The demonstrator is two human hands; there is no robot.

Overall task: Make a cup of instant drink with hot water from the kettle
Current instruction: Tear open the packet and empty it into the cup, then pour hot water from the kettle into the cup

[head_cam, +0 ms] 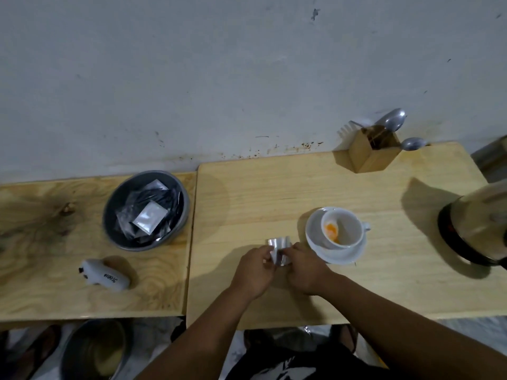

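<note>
A small silver sachet is pinched between my left hand and my right hand, just above the wooden table. To the right of my hands a white cup tilts on a white saucer; orange powder lies inside the cup. The kettle, metal with a black base, stands at the right edge, partly cut off.
A grey bowl holding several dark and silver sachets sits on the lower left table. A white device lies in front of it. A wooden holder with spoons and a fork stands by the wall. A metal bin is on the floor.
</note>
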